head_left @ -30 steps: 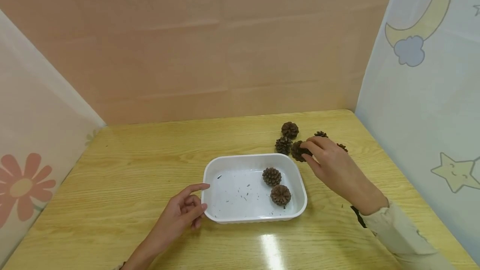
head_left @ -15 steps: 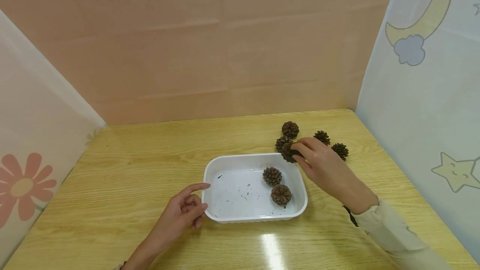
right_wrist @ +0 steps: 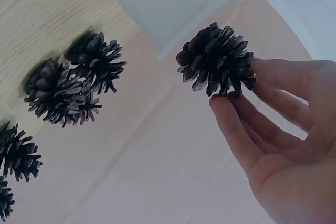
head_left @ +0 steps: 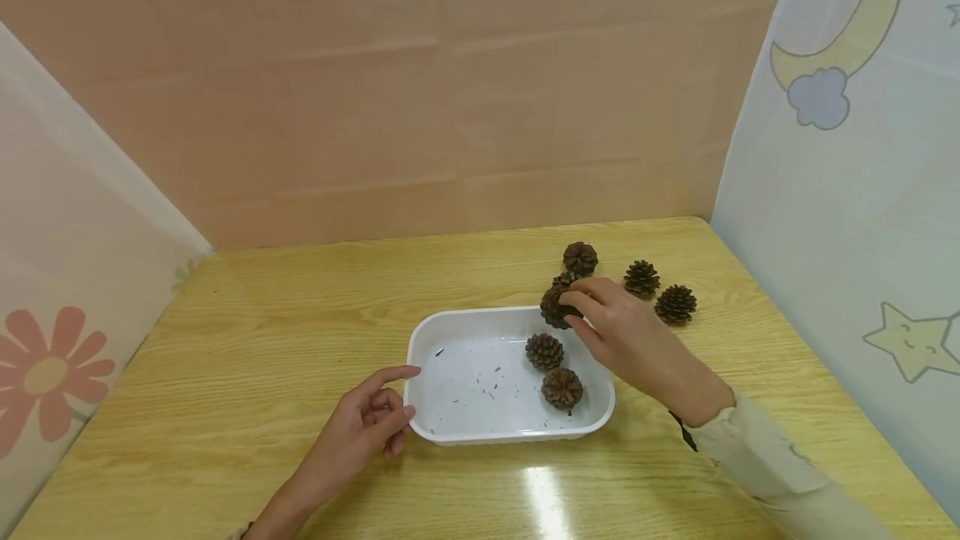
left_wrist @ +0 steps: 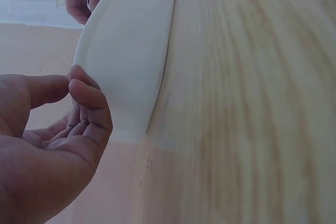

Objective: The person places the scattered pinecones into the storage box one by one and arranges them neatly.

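My right hand pinches a brown pine cone between thumb and fingers, over the far right part of the rim of a white plastic tray. In the right wrist view the pine cone hangs at the fingertips with its scales spread. Two other pine cones lie inside the tray at its right end, the rear one close to the front one. At the tray's left end, my left hand holds the rim with index finger and thumb, the other fingers curled outside the wall.
Behind the tray one pine cone lies near another, partly hidden by the held cone. Farther right are two more, a rear cone and a front cone. Small dark flakes dot the tray floor. Printed cloth walls enclose the wooden table.
My right hand has lifted the pine cone from the table and carried it left, over the tray's far right rim. The left hand and tray have stayed put.
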### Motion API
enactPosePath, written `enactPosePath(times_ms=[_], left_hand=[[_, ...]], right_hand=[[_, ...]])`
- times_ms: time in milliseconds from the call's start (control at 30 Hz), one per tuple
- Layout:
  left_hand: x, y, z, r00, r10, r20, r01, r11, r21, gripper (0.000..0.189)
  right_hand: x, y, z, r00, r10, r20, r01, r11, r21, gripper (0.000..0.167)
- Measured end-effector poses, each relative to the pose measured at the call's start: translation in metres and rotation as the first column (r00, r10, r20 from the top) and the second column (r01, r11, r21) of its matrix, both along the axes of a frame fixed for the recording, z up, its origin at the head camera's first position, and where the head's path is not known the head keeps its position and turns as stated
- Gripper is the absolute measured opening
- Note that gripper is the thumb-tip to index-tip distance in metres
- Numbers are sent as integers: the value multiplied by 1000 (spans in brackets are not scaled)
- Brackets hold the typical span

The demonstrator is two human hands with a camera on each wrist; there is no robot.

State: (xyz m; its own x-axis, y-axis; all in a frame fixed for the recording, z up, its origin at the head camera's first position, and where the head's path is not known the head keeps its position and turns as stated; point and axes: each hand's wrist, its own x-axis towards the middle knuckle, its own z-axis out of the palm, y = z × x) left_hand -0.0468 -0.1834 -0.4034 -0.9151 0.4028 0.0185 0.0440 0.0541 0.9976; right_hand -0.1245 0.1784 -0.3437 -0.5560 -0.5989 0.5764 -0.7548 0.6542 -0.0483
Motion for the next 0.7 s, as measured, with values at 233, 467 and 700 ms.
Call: enactPosePath(times_ms=[233,467,700], left_hand=[[-1,-1,-1,1000,-8,6,7,1000,8,50],[-1,-1,-1,1000,-9,13,9,1000,1,51],[-1,-1,-1,1000,-14,3,14,1000,7,51]], right_hand=[[0,-7,-3,999,34,-2,-34,999,-15,27],[3,-16,-7,998,61,35,-60,998,-29,26],[1,-25,-11,993,105,48,-103,994,-38,27]])
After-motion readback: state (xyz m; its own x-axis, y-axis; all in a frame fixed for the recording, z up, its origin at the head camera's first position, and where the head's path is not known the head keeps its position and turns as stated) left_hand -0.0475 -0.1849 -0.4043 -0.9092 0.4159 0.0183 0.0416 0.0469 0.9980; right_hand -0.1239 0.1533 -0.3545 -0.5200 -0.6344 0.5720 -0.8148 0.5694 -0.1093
